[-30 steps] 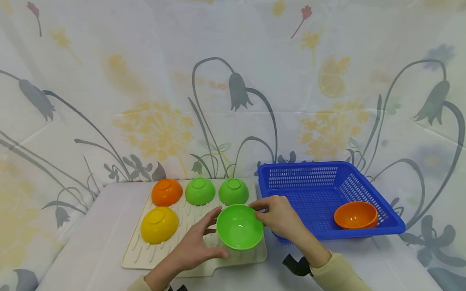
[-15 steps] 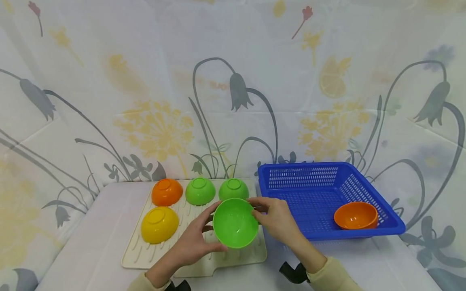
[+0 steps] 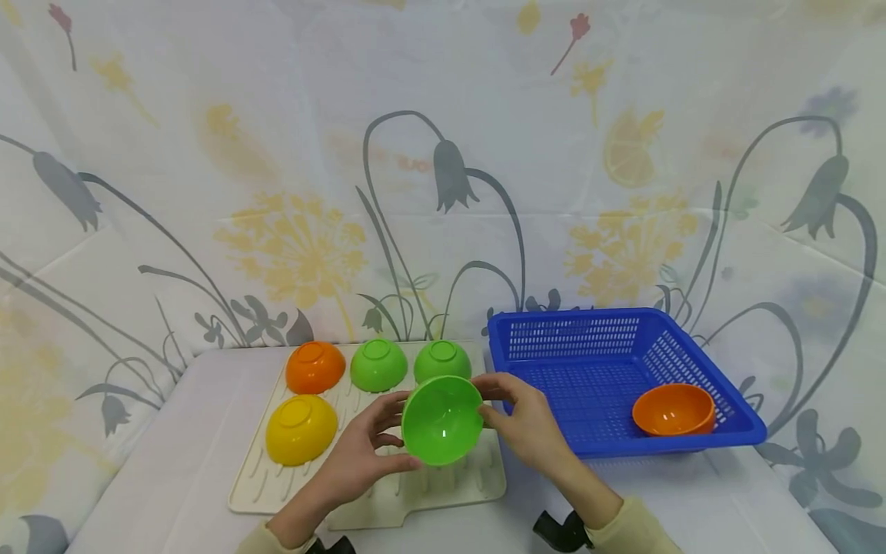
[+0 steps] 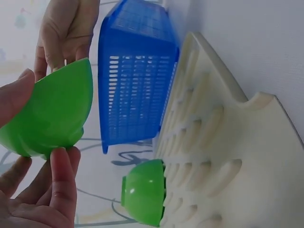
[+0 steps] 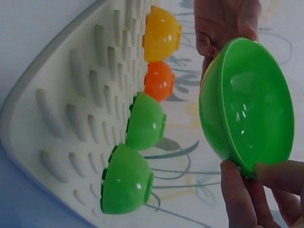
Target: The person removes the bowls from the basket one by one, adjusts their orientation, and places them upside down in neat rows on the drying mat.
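Both hands hold a green bowl (image 3: 441, 422) in the air above the front right of a cream drying mat (image 3: 277, 496). Its inside faces the head camera, so it is tilted on its side. My left hand (image 3: 356, 454) grips it from the left, thumb near the lower rim and fingers behind its outer wall. With thumb and fingers my right hand (image 3: 529, 423) pinches the rim on the right. In the right wrist view the green bowl (image 5: 251, 104) shows a shiny inside, and the right thumb lies over its rim.
Upside down on the mat are an orange bowl (image 3: 314, 368), a yellow bowl (image 3: 301, 431) and two green bowls, one left (image 3: 378, 365) and one right (image 3: 443, 360). A blue basket (image 3: 567, 327) stands to the right, with an upright orange bowl (image 3: 673, 412) inside.
The green bowl has shifted slightly left and up and has tilted more to the side. My left hand has moved left with it and now grips it more closely.
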### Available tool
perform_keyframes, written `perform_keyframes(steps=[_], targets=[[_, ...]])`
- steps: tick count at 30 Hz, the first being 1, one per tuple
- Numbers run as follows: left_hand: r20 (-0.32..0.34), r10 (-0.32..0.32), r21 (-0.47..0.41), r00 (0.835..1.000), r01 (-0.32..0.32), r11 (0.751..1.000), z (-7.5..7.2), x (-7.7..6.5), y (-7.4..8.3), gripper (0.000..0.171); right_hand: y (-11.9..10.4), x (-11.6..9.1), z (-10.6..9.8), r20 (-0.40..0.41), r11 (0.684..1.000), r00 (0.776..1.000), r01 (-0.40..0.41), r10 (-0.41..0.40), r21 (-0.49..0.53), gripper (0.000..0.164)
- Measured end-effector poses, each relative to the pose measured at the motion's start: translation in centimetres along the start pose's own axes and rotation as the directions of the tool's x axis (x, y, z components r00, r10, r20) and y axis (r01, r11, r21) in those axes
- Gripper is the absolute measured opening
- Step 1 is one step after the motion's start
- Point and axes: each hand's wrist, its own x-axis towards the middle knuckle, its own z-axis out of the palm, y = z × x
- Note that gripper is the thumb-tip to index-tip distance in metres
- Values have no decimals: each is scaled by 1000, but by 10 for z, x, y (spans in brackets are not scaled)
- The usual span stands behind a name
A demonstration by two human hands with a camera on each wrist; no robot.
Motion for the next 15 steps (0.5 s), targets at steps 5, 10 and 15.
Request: perform_keyframes(steps=[5, 10, 15], targets=[[-37, 68, 84, 997, -65, 994, -3, -2, 2, 81, -2, -1, -4, 77, 998, 996, -51, 47, 45, 34], [-58, 235, 263, 970, -212, 941, -7, -4, 4, 82, -4, -2, -10, 192, 988, 979, -95, 71, 123, 42], [-12, 331, 410, 944, -297, 862, -8, -4, 8, 80, -2, -2, -12, 267, 985, 963, -77, 34, 154, 53]])
